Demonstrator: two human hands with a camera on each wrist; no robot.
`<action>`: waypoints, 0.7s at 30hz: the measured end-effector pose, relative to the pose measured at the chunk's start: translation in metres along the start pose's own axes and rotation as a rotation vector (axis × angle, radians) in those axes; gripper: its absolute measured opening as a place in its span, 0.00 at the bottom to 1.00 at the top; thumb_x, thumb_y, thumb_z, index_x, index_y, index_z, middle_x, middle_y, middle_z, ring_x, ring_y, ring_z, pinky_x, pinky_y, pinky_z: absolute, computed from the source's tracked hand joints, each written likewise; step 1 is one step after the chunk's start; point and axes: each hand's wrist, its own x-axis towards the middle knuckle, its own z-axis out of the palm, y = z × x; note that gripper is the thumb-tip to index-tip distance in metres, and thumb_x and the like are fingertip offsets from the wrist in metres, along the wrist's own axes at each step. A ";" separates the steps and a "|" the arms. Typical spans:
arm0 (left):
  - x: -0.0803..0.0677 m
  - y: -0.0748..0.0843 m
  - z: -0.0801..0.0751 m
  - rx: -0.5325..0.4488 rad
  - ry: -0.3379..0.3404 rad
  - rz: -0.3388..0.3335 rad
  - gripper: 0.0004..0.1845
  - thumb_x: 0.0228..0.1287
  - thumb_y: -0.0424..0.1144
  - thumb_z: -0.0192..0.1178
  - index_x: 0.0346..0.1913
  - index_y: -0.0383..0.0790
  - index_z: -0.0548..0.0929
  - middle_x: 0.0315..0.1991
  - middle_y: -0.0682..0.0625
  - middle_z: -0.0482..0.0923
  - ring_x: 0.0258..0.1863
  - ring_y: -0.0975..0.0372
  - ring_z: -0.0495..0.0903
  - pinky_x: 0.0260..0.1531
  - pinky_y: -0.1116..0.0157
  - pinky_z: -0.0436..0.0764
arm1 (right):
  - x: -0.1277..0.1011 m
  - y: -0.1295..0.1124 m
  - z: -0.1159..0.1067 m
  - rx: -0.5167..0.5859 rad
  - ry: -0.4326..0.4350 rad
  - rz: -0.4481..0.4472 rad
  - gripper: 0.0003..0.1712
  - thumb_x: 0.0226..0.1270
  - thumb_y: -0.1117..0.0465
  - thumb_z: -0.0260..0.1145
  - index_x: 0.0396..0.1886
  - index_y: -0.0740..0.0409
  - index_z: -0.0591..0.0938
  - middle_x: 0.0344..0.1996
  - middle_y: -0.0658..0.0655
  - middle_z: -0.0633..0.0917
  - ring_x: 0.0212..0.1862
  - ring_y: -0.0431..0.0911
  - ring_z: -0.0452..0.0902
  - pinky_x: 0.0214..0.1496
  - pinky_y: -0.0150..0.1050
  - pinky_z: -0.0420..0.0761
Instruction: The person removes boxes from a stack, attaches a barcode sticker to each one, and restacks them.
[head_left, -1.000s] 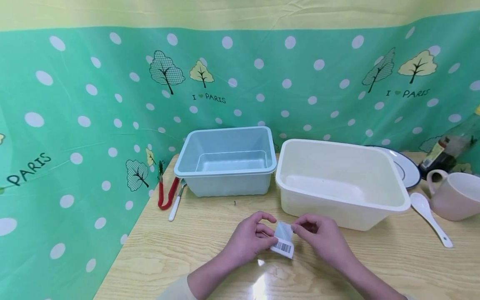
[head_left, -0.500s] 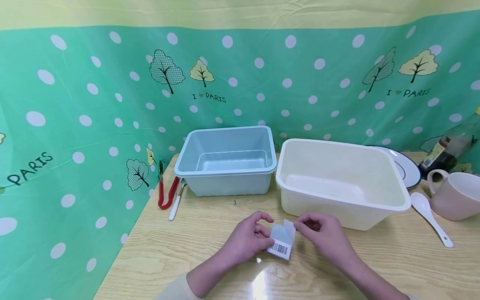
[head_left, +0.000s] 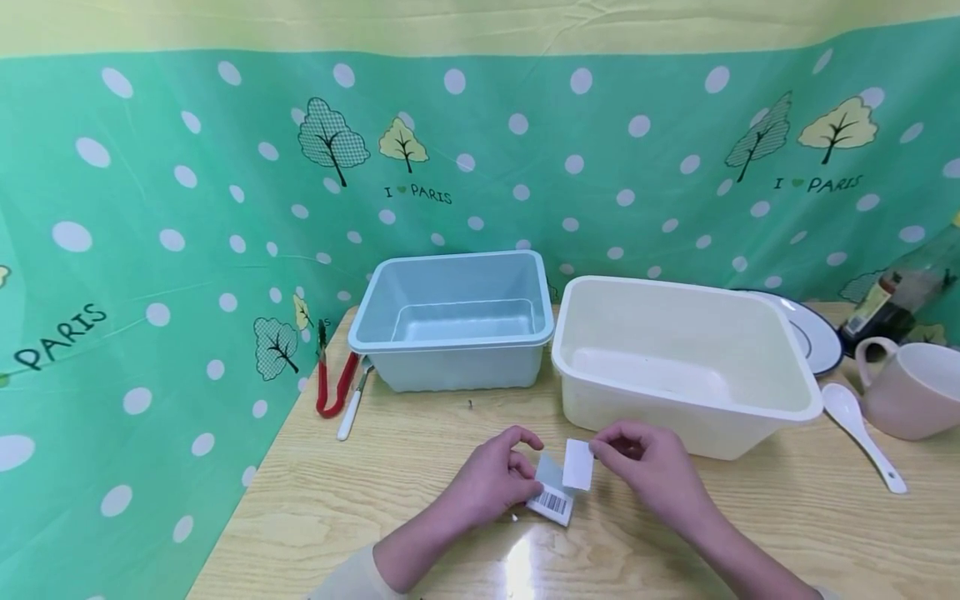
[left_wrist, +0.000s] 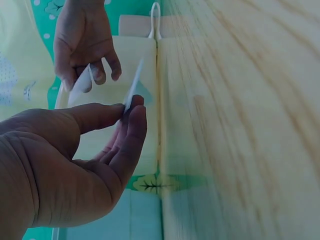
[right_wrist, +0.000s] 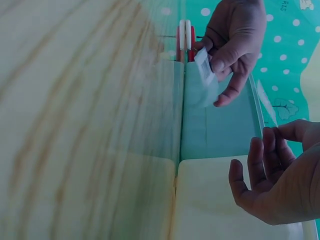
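Note:
Between thumb and fingers my left hand (head_left: 491,475) pinches a small flat piece with a white barcode strip (head_left: 551,502) and a translucent bluish part (head_left: 548,471). In the left wrist view this barcode piece (left_wrist: 134,82) is nearly edge-on. My right hand (head_left: 648,467) pinches a thin white rectangular slip (head_left: 577,464) at its upper right corner. The slip (left_wrist: 82,86) hangs beside the barcode piece, apart from it in the left wrist view. Both hands are just above the table, in front of the white tub (head_left: 675,375).
Left of the tub is a light blue bin (head_left: 453,367). Red-handled tongs (head_left: 322,392) and a white-handled fork (head_left: 350,414) lie at far left. On the right are a white spoon (head_left: 862,437), a pink mug (head_left: 911,396), a plate (head_left: 821,337) and a dark-liquid bottle (head_left: 888,304).
The white slip has come away from the bluish part and now faces forward in my right hand. My left hand has shifted slightly left and down with the barcode piece.

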 end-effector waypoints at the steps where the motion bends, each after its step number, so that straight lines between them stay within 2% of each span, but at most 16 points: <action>1: 0.000 0.000 0.000 0.005 -0.002 -0.001 0.25 0.54 0.24 0.71 0.55 0.41 0.78 0.28 0.53 0.82 0.27 0.61 0.82 0.24 0.65 0.82 | 0.000 0.000 0.000 0.001 -0.001 0.004 0.04 0.67 0.59 0.72 0.36 0.54 0.88 0.33 0.49 0.87 0.36 0.43 0.81 0.35 0.35 0.79; 4: 0.000 -0.001 0.000 0.022 -0.019 0.001 0.25 0.53 0.25 0.72 0.55 0.41 0.78 0.31 0.52 0.82 0.28 0.60 0.82 0.25 0.64 0.82 | 0.000 -0.001 0.000 0.016 -0.013 0.007 0.05 0.67 0.58 0.72 0.37 0.55 0.88 0.34 0.49 0.87 0.36 0.43 0.81 0.35 0.35 0.79; 6: -0.001 -0.002 -0.001 0.063 -0.018 0.018 0.25 0.53 0.26 0.73 0.54 0.41 0.78 0.35 0.52 0.81 0.32 0.61 0.82 0.29 0.64 0.83 | 0.000 0.000 0.000 0.026 -0.028 0.002 0.05 0.67 0.58 0.72 0.37 0.55 0.88 0.33 0.50 0.87 0.35 0.43 0.80 0.34 0.35 0.78; 10: 0.000 -0.002 -0.001 0.217 0.053 0.104 0.20 0.56 0.33 0.73 0.52 0.43 0.80 0.45 0.54 0.81 0.44 0.61 0.80 0.44 0.63 0.81 | 0.001 0.001 0.000 0.061 -0.080 -0.011 0.06 0.67 0.58 0.72 0.36 0.55 0.88 0.32 0.51 0.86 0.34 0.45 0.79 0.33 0.35 0.78; 12: 0.000 -0.002 -0.001 0.243 0.090 0.156 0.17 0.59 0.34 0.71 0.50 0.45 0.82 0.47 0.55 0.81 0.46 0.61 0.79 0.45 0.63 0.80 | 0.001 0.003 0.000 0.090 -0.131 -0.027 0.06 0.67 0.58 0.71 0.37 0.57 0.88 0.32 0.52 0.86 0.34 0.46 0.80 0.35 0.37 0.80; 15: 0.000 0.000 0.000 0.170 0.091 0.242 0.11 0.64 0.33 0.68 0.47 0.46 0.84 0.46 0.57 0.81 0.43 0.64 0.80 0.41 0.65 0.82 | 0.000 0.005 -0.001 0.168 -0.234 -0.047 0.09 0.69 0.59 0.69 0.39 0.61 0.87 0.34 0.55 0.86 0.36 0.48 0.82 0.40 0.41 0.83; 18: -0.002 0.002 0.002 0.070 0.044 0.314 0.09 0.66 0.29 0.65 0.45 0.45 0.85 0.44 0.59 0.82 0.38 0.67 0.81 0.37 0.67 0.83 | -0.001 0.006 -0.001 0.221 -0.323 -0.056 0.10 0.71 0.59 0.68 0.40 0.63 0.86 0.35 0.57 0.86 0.38 0.50 0.82 0.42 0.43 0.84; 21: -0.005 0.004 0.002 0.014 -0.006 0.350 0.10 0.66 0.27 0.63 0.44 0.46 0.85 0.42 0.59 0.83 0.35 0.67 0.81 0.35 0.67 0.83 | -0.002 0.006 0.000 0.234 -0.364 -0.052 0.11 0.72 0.59 0.67 0.40 0.63 0.86 0.35 0.57 0.86 0.38 0.51 0.82 0.43 0.43 0.84</action>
